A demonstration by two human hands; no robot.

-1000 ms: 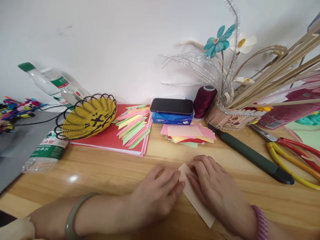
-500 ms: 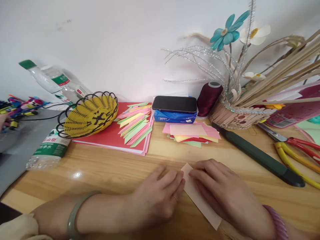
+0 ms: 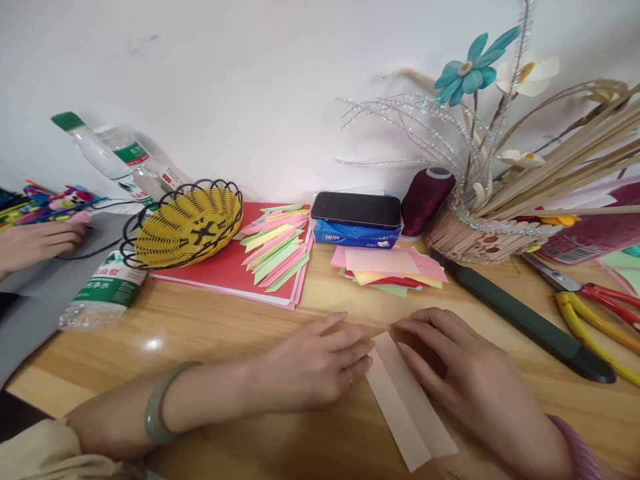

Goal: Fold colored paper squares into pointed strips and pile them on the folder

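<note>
Where left hand (image 3: 320, 367) overlaps creased paper (image 3: 406, 400) — edge partly hidden, contact unclear.

The left hand (image 3: 317, 368) hides a little of the creased paper (image 3: 407, 397). The front edge of the tabletop (image 3: 210, 333) falls outside the view. At its right, red-handled scissors (image 3: 587, 291) and sticks (image 3: 595, 150) are cut off; near its back edge, small print on the tissue pack (image 3: 350, 235) is unreadable.

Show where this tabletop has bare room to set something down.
The wooden table is bare between the red paper and left forearm; a narrower strip runs between the paper stack and right hand. It is crowded along the wall, with basket, phone and spool, and at right, around the scissors and green tool.
</note>
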